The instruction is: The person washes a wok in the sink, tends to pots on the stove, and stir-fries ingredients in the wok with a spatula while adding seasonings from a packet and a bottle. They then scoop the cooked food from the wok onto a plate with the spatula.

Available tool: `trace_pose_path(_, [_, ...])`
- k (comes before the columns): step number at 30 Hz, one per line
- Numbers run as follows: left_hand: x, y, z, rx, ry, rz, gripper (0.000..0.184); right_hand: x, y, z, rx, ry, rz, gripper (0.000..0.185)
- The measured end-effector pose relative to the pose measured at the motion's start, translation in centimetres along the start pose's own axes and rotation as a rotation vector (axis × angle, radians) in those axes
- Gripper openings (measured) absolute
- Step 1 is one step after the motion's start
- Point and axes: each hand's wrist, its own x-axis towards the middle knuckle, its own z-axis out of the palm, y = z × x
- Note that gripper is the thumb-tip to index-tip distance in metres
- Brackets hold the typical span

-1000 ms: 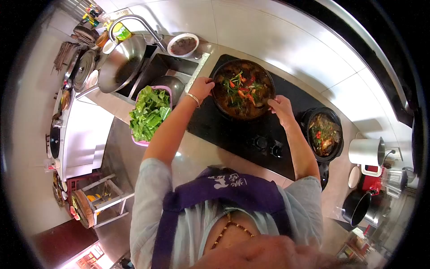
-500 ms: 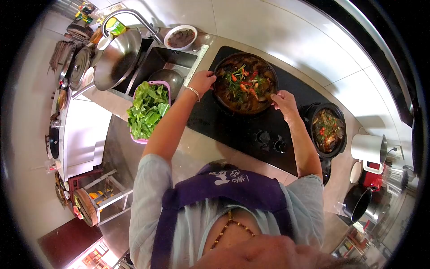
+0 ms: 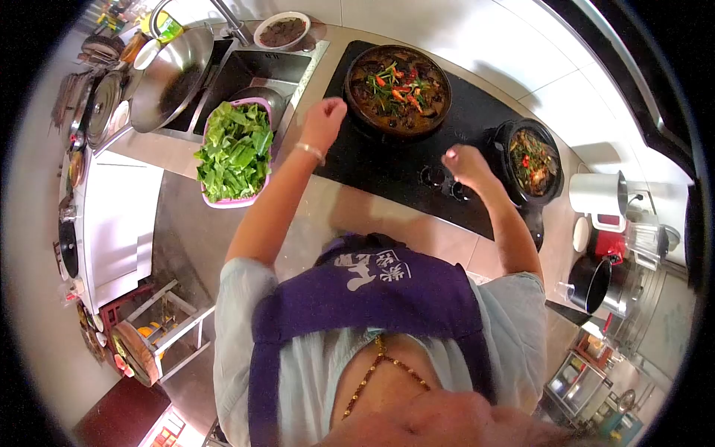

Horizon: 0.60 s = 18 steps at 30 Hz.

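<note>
A round dark pan (image 3: 398, 91) of brown stew topped with red peppers and green strips sits on the black cooktop (image 3: 357, 160). My left hand (image 3: 325, 123) hovers just left of the pan, apart from its rim, fingers curled together. Below and right of the pan, my right hand (image 3: 465, 163) is over the cooktop near the control knobs (image 3: 444, 182), its fingers curled in; whether it holds anything is hidden. A second black pot (image 3: 532, 162) with a similar dish stands to the right of that hand.
A pink basket of leafy greens (image 3: 235, 153) is by the sink (image 3: 264, 71). A large metal wok (image 3: 173, 78) leans left of it, and a white bowl (image 3: 282, 31) sits behind. A white pot (image 3: 598, 194) and a black pot (image 3: 588, 284) stand at the right.
Both hands have let go of the pan's rim and drawn back toward my body, fingers curled. The view has shifted, so the pan and counter appear higher in the frame.
</note>
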Motion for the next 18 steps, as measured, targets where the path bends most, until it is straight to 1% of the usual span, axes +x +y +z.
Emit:
trace_pose_path(1, [-2.4,-0.2,-0.7,-0.049,-0.077,-0.03,0.034,-1.5,-1.7,-0.1,-0.092,-0.058,0.041,0.042])
trace_pose_path(2, [-4.8,-0.4,-1.4,-0.097,-0.15,-0.06,0.034,-2.1,-2.2,0.8,-0.167,-0.077,0.056,0.047])
trace_pose_path(3, [-7.4,-0.8,-2.4,-0.114,-0.18,-0.052,0.032,-2.4,-2.7,1.6,-0.243,-0.096,0.069,0.052])
trace_pose_path(4, [-9.8,-1.4,-3.4,-0.133,-0.205,-0.046,0.03,-2.7,-4.2,1.3,-0.187,-0.224,0.173,0.058])
trace_pose_path(7, [-15.5,-6.3,-6.4,-0.163,-0.228,-0.211,0.029,-1.7,-4.4,3.3,-0.164,-0.191,0.24,0.055])
trace_pose_path(8, [-17.5,-7.4,-7.6,-0.16,-0.225,-0.267,0.028,-1.5,-4.3,4.0,-0.184,-0.151,0.212,0.053])
trace_pose_path(10, [-21.3,-10.6,-9.3,-0.305,-0.1,-0.373,0.027,-1.3,-3.8,5.1,-0.22,-0.072,0.152,0.048])
trace_pose_path(13, [-26.3,-15.1,-11.2,-0.514,0.058,-0.508,0.025,-0.8,-2.3,6.3,-0.337,-0.045,0.051,0.044])
trace_pose_path(17, [-30.7,-17.6,-12.3,-0.692,0.243,-0.612,0.021,-1.0,-1.7,6.2,-0.424,-0.033,-0.085,0.041])
trace_pose_path(18, [-31.6,-17.9,-12.4,-0.736,0.267,-0.613,0.02,-1.0,-1.8,5.6,-0.395,-0.112,-0.119,0.042])
